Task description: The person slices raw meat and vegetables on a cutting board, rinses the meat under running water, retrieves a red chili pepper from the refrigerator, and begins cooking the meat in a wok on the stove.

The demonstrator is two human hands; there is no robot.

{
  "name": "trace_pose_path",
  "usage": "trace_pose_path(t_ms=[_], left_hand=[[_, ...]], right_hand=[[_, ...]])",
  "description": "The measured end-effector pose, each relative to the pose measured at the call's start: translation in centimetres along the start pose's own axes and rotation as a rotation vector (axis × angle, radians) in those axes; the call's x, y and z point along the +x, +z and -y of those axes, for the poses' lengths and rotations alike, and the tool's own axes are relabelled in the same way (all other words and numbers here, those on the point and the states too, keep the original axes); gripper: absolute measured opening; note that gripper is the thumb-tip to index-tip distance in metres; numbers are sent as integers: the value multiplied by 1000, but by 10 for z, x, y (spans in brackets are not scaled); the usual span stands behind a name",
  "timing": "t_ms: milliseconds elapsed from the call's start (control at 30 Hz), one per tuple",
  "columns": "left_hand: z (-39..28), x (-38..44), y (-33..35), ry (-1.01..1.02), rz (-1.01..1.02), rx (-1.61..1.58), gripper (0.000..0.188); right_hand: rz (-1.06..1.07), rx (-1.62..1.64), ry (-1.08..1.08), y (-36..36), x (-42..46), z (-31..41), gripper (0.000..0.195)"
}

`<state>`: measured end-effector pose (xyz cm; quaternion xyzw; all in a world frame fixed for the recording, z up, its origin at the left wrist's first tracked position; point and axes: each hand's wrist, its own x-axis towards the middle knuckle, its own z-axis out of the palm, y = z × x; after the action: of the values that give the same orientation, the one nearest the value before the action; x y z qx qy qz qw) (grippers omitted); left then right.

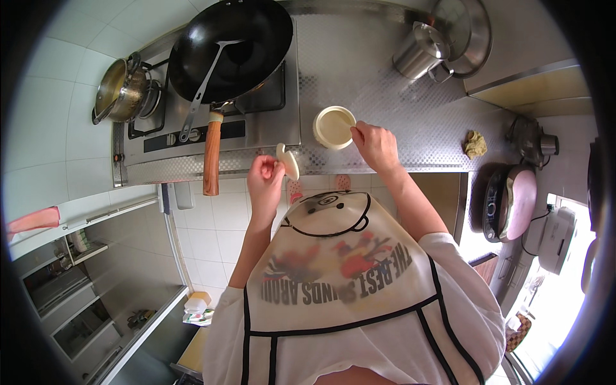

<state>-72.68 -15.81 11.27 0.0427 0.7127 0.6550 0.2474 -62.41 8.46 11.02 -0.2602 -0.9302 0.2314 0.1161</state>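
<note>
My left hand (265, 182) pinches a cream-coloured lid (288, 163), tilted on its edge in front of the hob. To its right, a round cream jar (334, 128) stands uncovered on the metal countertop, pale inside. The fingers of my right hand (376, 144) are closed at the jar's right rim; whether a thin handle lies between them is hidden. Beyond my left hand, a black wok (260, 57) with a wooden handle (212, 154) sits on the gas hob (269, 127). A metal spatula (204, 89) rests in the wok, its handle hanging over the near side.
A steel pot (130, 94) stands on the left burner. At the back right are a lidded metal pitcher (417, 53) and a large metal lid (469, 43). A crumpled yellowish cloth (475, 144) lies farther right, near a round electric griddle (510, 204).
</note>
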Motion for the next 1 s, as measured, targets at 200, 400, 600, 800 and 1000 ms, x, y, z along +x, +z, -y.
trace_pose_path(t_ms=[200,400,600,800,1000], left_hand=[[-4,-19,-10,-13,-34,-95,8],[-7,-21,-9,10,-9,-97,8],[-4,-22,-9,-7,6,-101,8],[-5,-19,-8,-21,25,-109,10],[-6,-18,-13,-11,51,-110,11]], right_hand=[[52,171,-40,17,3,-12,23],[110,456,195,39,1,-27,26],[257,701,413,38,1,-30,33],[319,948,605,10,-16,-27,33],[279,1043,563,-23,-34,-32,34]])
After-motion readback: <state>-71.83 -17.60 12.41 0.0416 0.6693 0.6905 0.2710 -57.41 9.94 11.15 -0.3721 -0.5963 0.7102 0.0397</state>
